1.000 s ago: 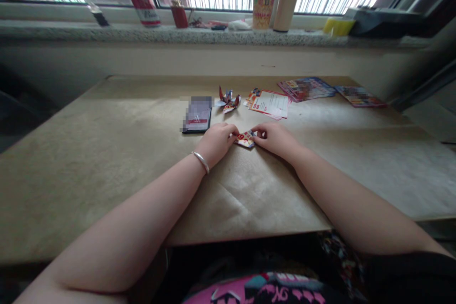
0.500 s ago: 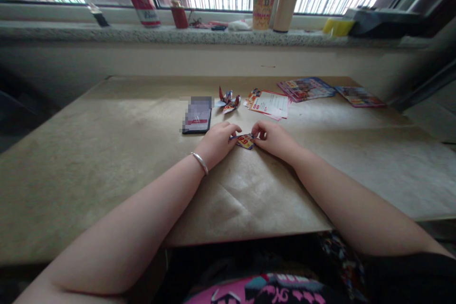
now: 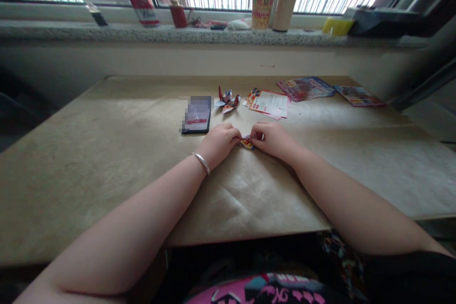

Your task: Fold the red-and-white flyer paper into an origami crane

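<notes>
My left hand (image 3: 218, 143), with a silver bangle at the wrist, and my right hand (image 3: 271, 139) meet over a small folded piece of colourful printed paper (image 3: 246, 143) on the brown paper-covered table (image 3: 107, 152). Both hands pinch it with curled fingers, pressing it down against the table. Only a thin strip of the folded paper shows between the fingertips. A finished folded paper figure (image 3: 227, 99) lies just beyond my hands.
A dark phone (image 3: 196, 115) lies left of the paper figure. Printed leaflets (image 3: 270, 103) and more flyers (image 3: 305, 88) lie at the back right. The window sill (image 3: 178, 34) holds a red can, a cup, a tube and a yellow sponge.
My hands have closed in on the folded paper. It looks smaller and more covered by my fingers than a second ago.
</notes>
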`<action>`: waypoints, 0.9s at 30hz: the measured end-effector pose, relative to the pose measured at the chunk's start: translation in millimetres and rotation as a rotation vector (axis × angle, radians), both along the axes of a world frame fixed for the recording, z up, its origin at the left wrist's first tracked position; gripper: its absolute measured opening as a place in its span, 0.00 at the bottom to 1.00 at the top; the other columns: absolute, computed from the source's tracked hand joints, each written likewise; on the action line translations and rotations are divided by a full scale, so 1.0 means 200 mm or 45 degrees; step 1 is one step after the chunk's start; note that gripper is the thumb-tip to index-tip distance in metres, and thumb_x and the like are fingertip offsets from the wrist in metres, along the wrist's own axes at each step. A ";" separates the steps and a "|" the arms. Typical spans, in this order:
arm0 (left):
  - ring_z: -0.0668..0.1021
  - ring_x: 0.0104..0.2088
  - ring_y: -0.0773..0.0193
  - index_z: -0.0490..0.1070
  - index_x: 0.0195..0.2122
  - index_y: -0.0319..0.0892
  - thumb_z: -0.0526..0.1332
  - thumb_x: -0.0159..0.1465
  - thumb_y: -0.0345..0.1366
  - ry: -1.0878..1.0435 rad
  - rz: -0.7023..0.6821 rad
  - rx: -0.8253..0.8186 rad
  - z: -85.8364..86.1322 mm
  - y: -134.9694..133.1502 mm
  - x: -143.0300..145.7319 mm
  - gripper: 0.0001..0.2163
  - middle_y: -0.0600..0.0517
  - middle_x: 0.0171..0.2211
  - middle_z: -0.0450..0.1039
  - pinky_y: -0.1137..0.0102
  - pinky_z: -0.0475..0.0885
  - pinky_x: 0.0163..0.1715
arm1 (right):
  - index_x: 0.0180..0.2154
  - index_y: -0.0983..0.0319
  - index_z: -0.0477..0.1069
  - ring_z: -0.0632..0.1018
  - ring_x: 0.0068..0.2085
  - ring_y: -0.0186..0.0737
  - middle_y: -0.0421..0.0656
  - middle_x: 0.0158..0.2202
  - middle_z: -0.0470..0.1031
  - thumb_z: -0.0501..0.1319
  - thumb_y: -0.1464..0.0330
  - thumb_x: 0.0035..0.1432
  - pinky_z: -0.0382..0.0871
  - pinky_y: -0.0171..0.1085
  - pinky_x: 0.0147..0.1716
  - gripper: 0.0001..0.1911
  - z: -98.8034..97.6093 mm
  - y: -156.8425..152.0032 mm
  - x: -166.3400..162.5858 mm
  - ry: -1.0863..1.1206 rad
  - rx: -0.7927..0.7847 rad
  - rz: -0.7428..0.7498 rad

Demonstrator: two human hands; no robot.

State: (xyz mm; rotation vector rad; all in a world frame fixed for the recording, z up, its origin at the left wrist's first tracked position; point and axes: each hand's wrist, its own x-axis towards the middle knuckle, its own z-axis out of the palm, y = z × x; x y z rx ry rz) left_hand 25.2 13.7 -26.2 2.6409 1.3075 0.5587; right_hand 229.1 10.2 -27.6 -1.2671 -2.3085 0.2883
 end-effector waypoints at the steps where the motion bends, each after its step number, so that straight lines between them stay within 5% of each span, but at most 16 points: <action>1: 0.75 0.38 0.60 0.78 0.36 0.40 0.57 0.63 0.32 0.005 0.008 0.001 0.00 0.00 0.00 0.08 0.47 0.35 0.74 0.68 0.70 0.42 | 0.27 0.62 0.72 0.70 0.30 0.33 0.40 0.28 0.72 0.60 0.71 0.53 0.59 0.32 0.30 0.04 0.00 0.00 0.00 -0.016 0.008 -0.007; 8: 0.76 0.41 0.57 0.77 0.37 0.43 0.57 0.64 0.33 0.187 0.137 -0.036 0.03 0.00 -0.02 0.09 0.47 0.38 0.75 0.66 0.70 0.43 | 0.29 0.62 0.73 0.70 0.30 0.34 0.41 0.29 0.73 0.60 0.71 0.53 0.60 0.32 0.31 0.03 0.02 0.01 0.04 -0.085 -0.034 -0.022; 18: 0.76 0.37 0.59 0.78 0.36 0.48 0.58 0.63 0.34 0.261 0.228 0.012 0.05 -0.02 -0.01 0.09 0.50 0.36 0.75 0.70 0.66 0.31 | 0.33 0.60 0.74 0.73 0.32 0.37 0.43 0.33 0.78 0.60 0.69 0.55 0.58 0.34 0.29 0.05 0.07 0.00 0.06 -0.390 -0.109 -0.094; 27: 0.76 0.37 0.58 0.78 0.37 0.45 0.58 0.64 0.36 0.247 0.209 -0.009 0.05 -0.03 -0.02 0.08 0.48 0.37 0.76 0.68 0.68 0.36 | 0.32 0.59 0.76 0.76 0.34 0.41 0.45 0.35 0.79 0.60 0.65 0.56 0.59 0.36 0.28 0.07 0.11 -0.01 0.09 -0.546 -0.178 -0.158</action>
